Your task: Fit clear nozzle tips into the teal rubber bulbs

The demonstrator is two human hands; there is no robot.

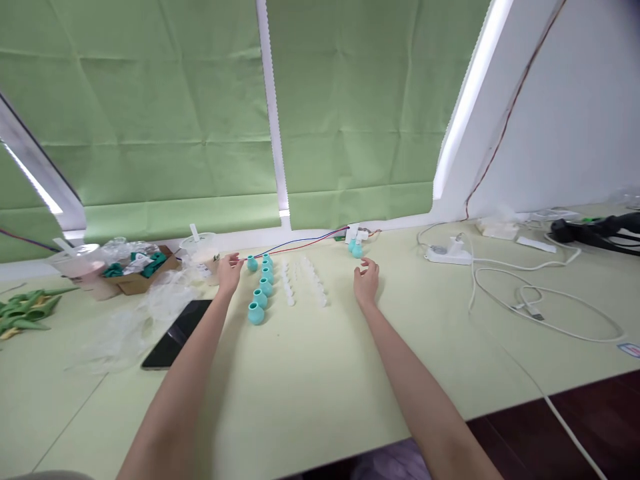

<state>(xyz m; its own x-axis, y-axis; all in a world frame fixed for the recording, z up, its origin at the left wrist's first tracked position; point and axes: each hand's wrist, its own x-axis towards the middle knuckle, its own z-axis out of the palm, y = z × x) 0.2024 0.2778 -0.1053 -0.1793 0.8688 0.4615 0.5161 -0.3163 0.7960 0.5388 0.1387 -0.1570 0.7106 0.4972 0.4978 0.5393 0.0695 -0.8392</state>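
My left hand (230,272) is just left of a small teal round-bodied pot (252,264) at the far end of the row. Its fingers are loosely bent and apart, and I see nothing in them. Several matching teal pots (256,313) stand upright in a line running away from me, their open mouths up. Beside them lie rows of small whitish translucent pieces (316,281). My right hand (367,283) is open, fingers curved and apart, just short of two teal pots with white tops (357,249) by the wall.
A dark phone (179,333) and a crumpled clear plastic bag (125,323) lie left. Behind them are drink cups (93,277) and a cardboard box (137,283). White cables (530,300) and a power strip (449,255) occupy the right. Red and blue wires (310,242) cross at the back.
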